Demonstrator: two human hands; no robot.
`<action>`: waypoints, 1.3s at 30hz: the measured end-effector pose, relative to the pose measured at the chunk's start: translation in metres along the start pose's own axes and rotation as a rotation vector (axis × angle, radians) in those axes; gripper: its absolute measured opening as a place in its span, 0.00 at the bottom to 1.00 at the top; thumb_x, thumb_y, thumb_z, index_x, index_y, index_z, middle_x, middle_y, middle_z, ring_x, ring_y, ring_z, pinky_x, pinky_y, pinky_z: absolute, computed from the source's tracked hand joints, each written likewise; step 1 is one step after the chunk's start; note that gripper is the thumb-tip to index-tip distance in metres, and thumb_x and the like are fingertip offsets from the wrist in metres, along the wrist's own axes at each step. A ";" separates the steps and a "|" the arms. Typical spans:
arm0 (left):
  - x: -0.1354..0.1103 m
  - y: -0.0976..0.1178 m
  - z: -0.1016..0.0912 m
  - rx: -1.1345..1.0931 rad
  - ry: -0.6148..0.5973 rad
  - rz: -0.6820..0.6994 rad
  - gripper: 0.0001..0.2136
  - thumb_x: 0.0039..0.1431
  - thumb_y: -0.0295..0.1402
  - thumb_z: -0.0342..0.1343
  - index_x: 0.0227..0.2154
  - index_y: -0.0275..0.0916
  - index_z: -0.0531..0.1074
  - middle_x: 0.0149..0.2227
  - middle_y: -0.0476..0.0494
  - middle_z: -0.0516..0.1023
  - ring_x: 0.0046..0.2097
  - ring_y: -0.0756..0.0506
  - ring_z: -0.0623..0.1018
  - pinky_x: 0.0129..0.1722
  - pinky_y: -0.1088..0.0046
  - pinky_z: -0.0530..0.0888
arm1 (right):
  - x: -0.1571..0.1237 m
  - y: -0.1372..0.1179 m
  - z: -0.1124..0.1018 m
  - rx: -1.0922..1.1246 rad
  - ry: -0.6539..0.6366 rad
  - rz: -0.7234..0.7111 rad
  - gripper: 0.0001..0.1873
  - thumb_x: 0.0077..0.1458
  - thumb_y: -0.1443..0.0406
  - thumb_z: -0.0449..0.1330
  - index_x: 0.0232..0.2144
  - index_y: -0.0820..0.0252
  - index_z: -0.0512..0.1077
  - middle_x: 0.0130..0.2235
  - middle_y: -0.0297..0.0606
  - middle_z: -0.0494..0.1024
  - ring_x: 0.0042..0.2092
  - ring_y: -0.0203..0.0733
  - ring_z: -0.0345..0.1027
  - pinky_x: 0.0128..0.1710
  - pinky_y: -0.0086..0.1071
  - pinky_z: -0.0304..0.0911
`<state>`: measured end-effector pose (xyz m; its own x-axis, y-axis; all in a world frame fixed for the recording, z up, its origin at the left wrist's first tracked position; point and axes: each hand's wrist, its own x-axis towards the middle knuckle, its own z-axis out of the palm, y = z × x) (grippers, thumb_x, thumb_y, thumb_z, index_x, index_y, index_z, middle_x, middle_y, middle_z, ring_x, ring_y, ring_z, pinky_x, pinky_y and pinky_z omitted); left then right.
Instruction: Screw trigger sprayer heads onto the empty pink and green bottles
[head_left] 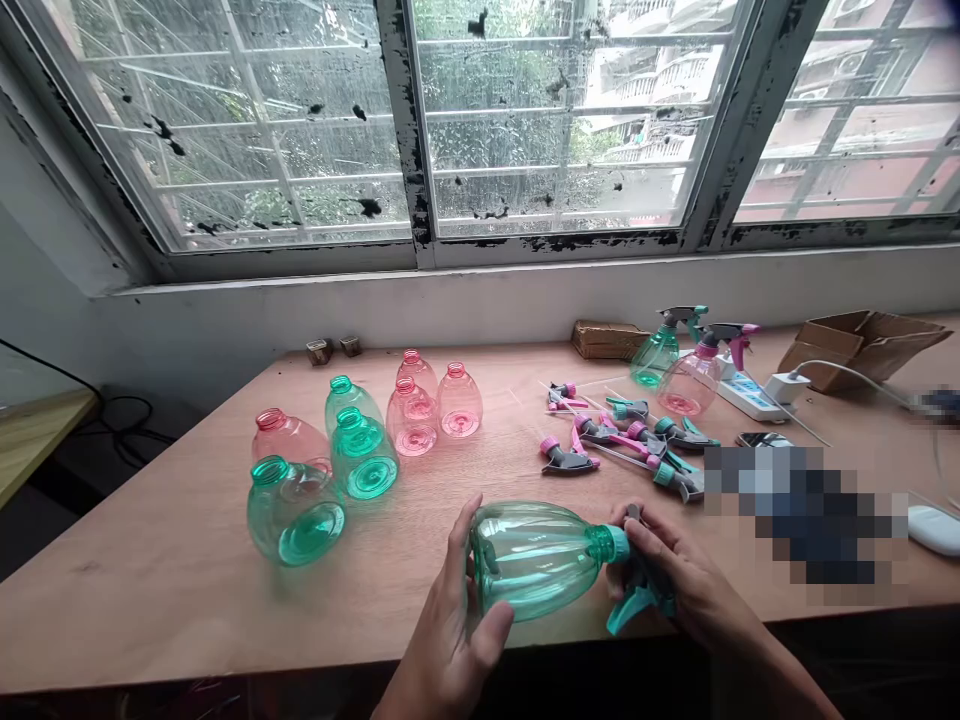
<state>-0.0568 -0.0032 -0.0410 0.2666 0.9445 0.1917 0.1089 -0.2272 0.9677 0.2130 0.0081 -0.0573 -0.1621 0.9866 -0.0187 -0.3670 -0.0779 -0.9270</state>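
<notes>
A clear green spray bottle (536, 560) lies sideways in the air over the table's front edge, held by both hands. My left hand (465, 610) is wrapped around its base, thumb on the near side. At the neck, my right hand (675, 570) grips the grey and teal spray head (645, 575), which sits on the bottle's mouth. Whether the collar is screwed tight I cannot tell. Several loose spray heads (600, 430), grey with pink or teal parts, lie in a pile beyond my right hand.
Open green bottles (296, 515) and pink bottles (416, 415) stand left on the wooden table (187, 610). At the back right are two bottles with spray heads (690, 380), a power strip (754, 395) and a cardboard box (844, 345). A blurred patch covers the right.
</notes>
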 end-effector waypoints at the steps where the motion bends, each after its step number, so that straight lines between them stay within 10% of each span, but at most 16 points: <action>1: 0.000 -0.001 -0.001 -0.018 -0.029 0.019 0.37 0.66 0.53 0.55 0.73 0.49 0.50 0.74 0.40 0.57 0.73 0.29 0.58 0.72 0.47 0.52 | 0.000 0.000 -0.001 -0.010 -0.001 0.001 0.17 0.64 0.50 0.65 0.41 0.55 0.73 0.25 0.30 0.80 0.26 0.40 0.76 0.27 0.29 0.67; 12: 0.006 -0.016 0.001 0.177 -0.055 0.112 0.57 0.58 0.39 0.71 0.73 0.58 0.29 0.74 0.32 0.55 0.69 0.30 0.68 0.66 0.46 0.68 | -0.003 -0.001 -0.009 -0.140 -0.017 0.019 0.27 0.53 0.47 0.72 0.47 0.59 0.79 0.28 0.33 0.80 0.30 0.44 0.74 0.31 0.34 0.67; 22: 0.008 -0.018 0.001 0.355 -0.006 0.114 0.46 0.64 0.27 0.59 0.73 0.64 0.36 0.76 0.44 0.49 0.75 0.31 0.55 0.70 0.38 0.56 | -0.003 -0.003 -0.006 -0.319 0.099 0.003 0.22 0.51 0.53 0.75 0.44 0.58 0.77 0.30 0.32 0.81 0.33 0.44 0.76 0.35 0.34 0.69; 33: 0.006 -0.012 -0.002 0.260 -0.019 0.088 0.48 0.57 0.42 0.71 0.73 0.55 0.47 0.74 0.37 0.55 0.74 0.29 0.55 0.70 0.46 0.60 | -0.004 -0.007 -0.001 -0.336 0.027 0.037 0.23 0.54 0.52 0.72 0.46 0.61 0.76 0.26 0.34 0.83 0.31 0.46 0.76 0.35 0.36 0.69; 39: 0.008 -0.014 0.001 0.349 -0.024 0.106 0.53 0.60 0.40 0.69 0.74 0.60 0.33 0.76 0.39 0.50 0.75 0.30 0.55 0.71 0.40 0.57 | -0.005 -0.005 -0.003 -0.278 0.097 0.032 0.26 0.52 0.53 0.74 0.48 0.61 0.76 0.27 0.31 0.81 0.30 0.44 0.76 0.34 0.36 0.71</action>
<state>-0.0549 0.0075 -0.0531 0.3160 0.9066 0.2798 0.3986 -0.3945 0.8280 0.2178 0.0040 -0.0538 -0.0764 0.9944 -0.0725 -0.0965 -0.0797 -0.9921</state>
